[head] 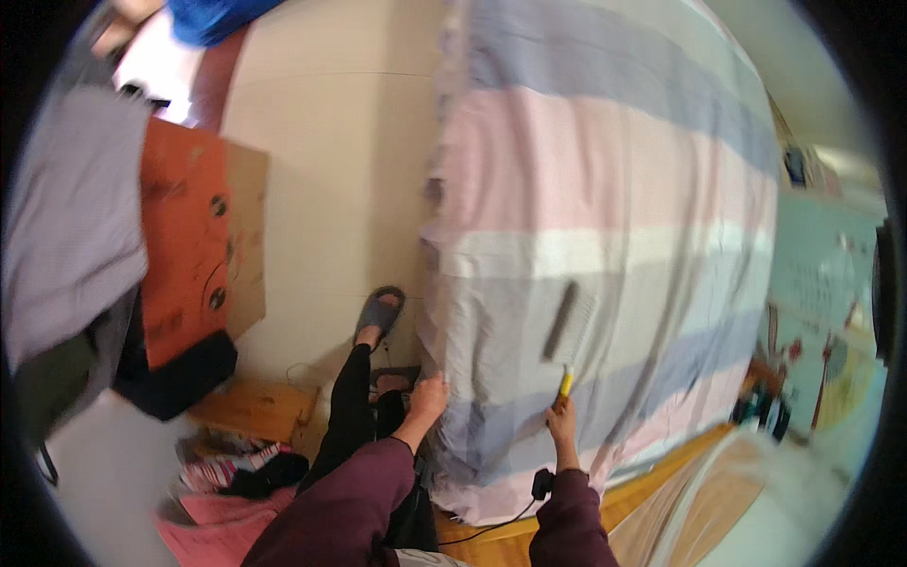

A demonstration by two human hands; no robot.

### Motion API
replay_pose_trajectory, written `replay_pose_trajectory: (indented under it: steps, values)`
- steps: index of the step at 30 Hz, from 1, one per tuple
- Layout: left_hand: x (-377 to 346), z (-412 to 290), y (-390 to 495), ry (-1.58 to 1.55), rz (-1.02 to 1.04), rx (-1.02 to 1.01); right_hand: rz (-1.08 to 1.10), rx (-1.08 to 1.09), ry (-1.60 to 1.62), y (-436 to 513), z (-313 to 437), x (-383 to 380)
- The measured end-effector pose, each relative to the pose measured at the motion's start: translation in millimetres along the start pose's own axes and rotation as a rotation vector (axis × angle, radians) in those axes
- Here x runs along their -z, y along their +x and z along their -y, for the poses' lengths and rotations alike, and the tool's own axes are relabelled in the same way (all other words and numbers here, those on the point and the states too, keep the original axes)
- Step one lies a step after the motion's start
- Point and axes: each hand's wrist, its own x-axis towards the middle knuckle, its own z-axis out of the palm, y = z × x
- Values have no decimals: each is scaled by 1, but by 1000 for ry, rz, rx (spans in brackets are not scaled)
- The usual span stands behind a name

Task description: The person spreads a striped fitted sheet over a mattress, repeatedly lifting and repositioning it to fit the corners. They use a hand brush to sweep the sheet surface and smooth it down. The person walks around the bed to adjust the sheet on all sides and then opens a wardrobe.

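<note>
My right hand is closed around the yellow handle of a long-bristled brush, whose head lies over the striped bed sheet. The sheet has wide pink, grey, blue and white bands and is wrinkled lengthwise. At the bed's near left edge, my left hand is closed on the border of the sheet. A black device with a cable is at my right sleeve.
Left of the bed is a pale floor where my slippered feet stand. An orange cardboard box, a wooden stool and a pink container with clothes are further left. A wooden bed frame shows at lower right.
</note>
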Motion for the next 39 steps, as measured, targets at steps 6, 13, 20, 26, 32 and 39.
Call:
replay_pose_trajectory:
  steps: [6, 13, 20, 26, 32, 39]
  values:
    - [0, 6, 33, 188, -151, -241, -292, -117, 389, -48, -43, -34]
    - [26, 3, 75, -566, -1, -89, -574, -1060, 622, -228, -162, -89]
    - [42, -16, 66, -401, 63, -56, -461, -1167, 1109, -327, -108, -143]
    - [56, -28, 41, -312, 73, -163, -362, -1155, 1528, -319, -80, -142]
    - [65, -49, 15, -265, 105, -245, -706, -973, 1589, -315, -78, -114]
    - [52, -60, 14, -268, 72, -182, -723, -1083, 784, -282, -113, -137]
